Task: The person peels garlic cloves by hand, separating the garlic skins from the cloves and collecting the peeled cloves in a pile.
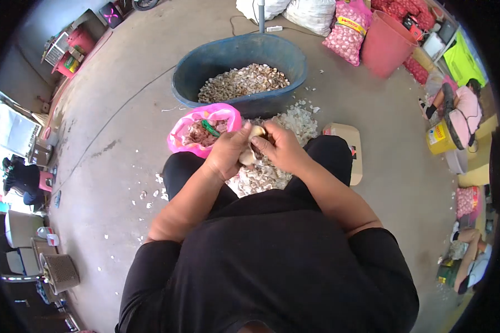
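Between my hands is a pale garlic bulb (256,132), partly hidden by my fingers. My left hand (228,151) is closed around its left side. My right hand (283,149) pinches it from the right, thumb and fingers bent against it. Below them, garlic cloves and skins (261,178) lie heaped between my knees. Close to my left hand, a pink plastic bag (178,135) holds reddish-brown pieces, with a green object (210,128) on top whose kind I cannot make out.
A large blue tub (184,83) of cloves stands ahead. White skins (300,123) litter the floor beside it. A tan container (356,158) is by my right knee. Mesh garlic sacks (347,36) and a red bucket (386,44) stand far right. Other people (464,114) sit at both sides.
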Available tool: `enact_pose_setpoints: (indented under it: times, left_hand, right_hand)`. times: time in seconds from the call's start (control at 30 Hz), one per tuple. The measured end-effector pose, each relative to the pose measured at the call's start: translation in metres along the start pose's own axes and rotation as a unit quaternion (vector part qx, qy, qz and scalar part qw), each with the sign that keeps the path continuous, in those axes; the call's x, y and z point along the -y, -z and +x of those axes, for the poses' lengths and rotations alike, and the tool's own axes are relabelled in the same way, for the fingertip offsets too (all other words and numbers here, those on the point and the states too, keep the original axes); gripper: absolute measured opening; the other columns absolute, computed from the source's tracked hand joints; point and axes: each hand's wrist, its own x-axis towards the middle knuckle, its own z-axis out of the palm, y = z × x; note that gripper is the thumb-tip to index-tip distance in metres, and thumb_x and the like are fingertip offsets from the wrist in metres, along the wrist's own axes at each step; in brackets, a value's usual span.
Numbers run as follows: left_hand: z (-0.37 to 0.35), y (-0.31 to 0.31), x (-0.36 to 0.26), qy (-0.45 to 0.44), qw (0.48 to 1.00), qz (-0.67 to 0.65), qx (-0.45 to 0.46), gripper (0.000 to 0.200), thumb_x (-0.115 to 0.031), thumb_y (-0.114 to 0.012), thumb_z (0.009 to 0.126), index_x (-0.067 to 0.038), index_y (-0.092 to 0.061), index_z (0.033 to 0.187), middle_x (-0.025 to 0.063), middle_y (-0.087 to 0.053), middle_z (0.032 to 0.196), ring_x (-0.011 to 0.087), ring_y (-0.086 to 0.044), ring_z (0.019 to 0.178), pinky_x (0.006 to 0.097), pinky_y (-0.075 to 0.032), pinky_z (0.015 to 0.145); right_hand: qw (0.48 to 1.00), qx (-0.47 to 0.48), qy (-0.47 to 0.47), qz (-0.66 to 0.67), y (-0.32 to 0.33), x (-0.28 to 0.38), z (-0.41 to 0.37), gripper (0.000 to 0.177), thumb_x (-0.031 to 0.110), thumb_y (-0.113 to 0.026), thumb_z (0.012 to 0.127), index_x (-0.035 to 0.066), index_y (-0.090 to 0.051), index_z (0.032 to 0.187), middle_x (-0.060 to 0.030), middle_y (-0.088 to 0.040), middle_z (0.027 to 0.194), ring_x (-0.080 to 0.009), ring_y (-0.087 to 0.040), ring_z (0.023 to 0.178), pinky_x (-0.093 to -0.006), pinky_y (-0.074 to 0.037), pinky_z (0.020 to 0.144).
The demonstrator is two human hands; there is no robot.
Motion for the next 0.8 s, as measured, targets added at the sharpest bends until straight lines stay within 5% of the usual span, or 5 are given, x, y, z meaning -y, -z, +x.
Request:
enact_pose_setpoints:
  times: [0.1,0.33,0.57,0.67,0.8]
  left_hand:
    - [-0.001,0.012,-0.005,0.070,0.996,0.026,0.048,0.030,-0.031,-0.041,0.089,-0.003,-0.052,0.093,0.0057,-0.056,0.072,0.0154,-0.056,0.059,0.0272,-0.047,0.050]
    - [0.000,-0.002,0.006,0.021,0.996,0.078,0.031,0.025,-0.025,-0.054,0.083,0.000,-0.055,0.085,0.0062,-0.055,0.065,0.0124,-0.052,0.051,0.0229,-0.042,0.039]
    - [-0.001,0.013,0.009,0.043,0.983,-0.027,0.176,0.028,-0.025,-0.058,0.080,0.002,-0.056,0.085,0.0086,-0.056,0.066,0.0150,-0.053,0.056,0.0233,-0.043,0.047]
    - [0.017,0.033,0.019,0.057,0.972,-0.115,0.195,0.028,-0.028,-0.054,0.082,-0.001,-0.054,0.090,0.0048,-0.053,0.064,0.0142,-0.052,0.054,0.0226,-0.042,0.043]
    - [0.053,0.055,0.031,0.071,0.989,-0.130,0.023,0.022,-0.025,-0.054,0.083,-0.003,-0.054,0.088,0.0039,-0.053,0.066,0.0139,-0.051,0.052,0.0229,-0.041,0.040]
  right_hand:
    - [0.984,-0.040,0.109,-0.138,0.001,0.003,-0.002,0.021,0.023,-0.055,0.079,0.003,-0.048,0.075,-0.0150,-0.052,0.069,-0.0347,-0.052,0.065,-0.0416,-0.040,0.055]
    - [0.968,-0.031,0.128,-0.215,0.012,-0.012,-0.006,0.025,0.019,-0.053,0.079,0.003,-0.046,0.062,-0.0150,-0.050,0.059,-0.0344,-0.051,0.058,-0.0438,-0.037,0.052]
    - [0.992,0.042,0.118,-0.021,0.020,0.005,-0.018,0.021,0.011,-0.050,0.080,0.002,-0.042,0.062,-0.0133,-0.043,0.052,-0.0292,-0.044,0.046,-0.0358,-0.033,0.045]
    - [0.995,-0.007,-0.031,0.096,0.019,-0.008,-0.010,0.027,0.016,-0.055,0.079,0.001,-0.042,0.061,-0.0130,-0.042,0.051,-0.0234,-0.043,0.044,-0.0331,-0.032,0.044]
    - [0.941,0.040,-0.063,-0.329,0.026,-0.100,0.012,0.026,0.026,-0.056,0.080,0.000,-0.056,0.081,-0.0148,-0.056,0.062,-0.0282,-0.058,0.060,-0.0362,-0.044,0.054]
